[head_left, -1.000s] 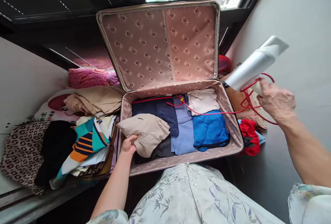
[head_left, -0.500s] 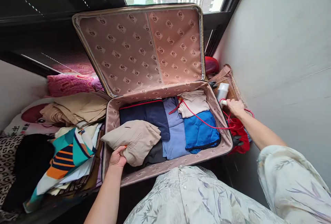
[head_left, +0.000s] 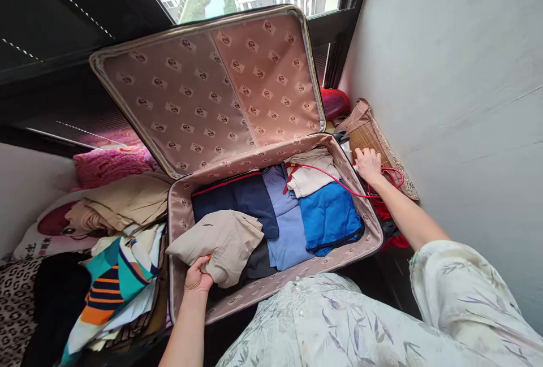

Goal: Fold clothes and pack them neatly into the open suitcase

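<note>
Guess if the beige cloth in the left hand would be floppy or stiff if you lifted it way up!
Probably floppy: the beige cloth creases and bulges near the left hand. It might come unfolded, since its layered edge looks loose. It likely won't roll, because it's a flattish, uneven bundle.

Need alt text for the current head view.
Left hand grips a beige garment at an open suitcase packed with folded clothes. Right hand is just beyond the suitcase's right side, near a red cord.

Room above blue cloth (head_left: 328, 217); red cord (head_left: 352, 192), perhaps raised, crosses suitcase rim (head_left: 368, 211)
</note>
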A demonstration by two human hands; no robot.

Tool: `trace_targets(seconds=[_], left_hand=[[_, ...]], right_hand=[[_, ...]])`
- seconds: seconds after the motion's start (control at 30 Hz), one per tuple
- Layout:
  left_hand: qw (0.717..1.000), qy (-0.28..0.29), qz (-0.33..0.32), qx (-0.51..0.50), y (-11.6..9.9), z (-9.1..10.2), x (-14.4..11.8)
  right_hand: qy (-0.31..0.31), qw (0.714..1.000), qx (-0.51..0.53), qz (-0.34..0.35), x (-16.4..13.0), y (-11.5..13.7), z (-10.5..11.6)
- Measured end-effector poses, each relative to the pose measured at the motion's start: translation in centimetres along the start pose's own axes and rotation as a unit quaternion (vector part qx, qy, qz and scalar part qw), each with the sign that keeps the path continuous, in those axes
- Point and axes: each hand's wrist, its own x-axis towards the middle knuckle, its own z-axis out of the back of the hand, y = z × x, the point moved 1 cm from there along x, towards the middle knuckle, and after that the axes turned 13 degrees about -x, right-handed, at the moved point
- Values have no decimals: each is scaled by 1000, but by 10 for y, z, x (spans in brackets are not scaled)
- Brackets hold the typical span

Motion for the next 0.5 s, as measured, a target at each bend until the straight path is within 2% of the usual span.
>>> trace_targets(seconds=[0.07,0.1,0.2,0.27,0.3,0.37,0.4,0.43,0.5], left_hand=[[1000,3,-3,9,0,1,1],[1000,6,-4,14,-1,1,2],[1000,3,-4,24,-2,1,3],[1000,-3,-5,26,-3,1,3],[1000,-6,-6,26,-3,1,3],[1000,-9,-10,25,-3,3,3],[1000,-10,-11,23,-2,4,3],[1000,-11,-10,22,-2,5,3],[1000,-9,-7,15,0,7,5]], right_hand=[[-40,996,74,19,-15,24,20],[-37,991,115,52,-25,40,28],[42,968,210,130,-54,83,39],[79,953,253,148,-60,92,44],[75,948,273,147,-59,86,48],[9,939,323,115,-48,57,58],[-62,921,377,70,-41,35,65],[-135,892,431,19,-34,10,71],[-224,843,485,-69,-24,-38,81]])
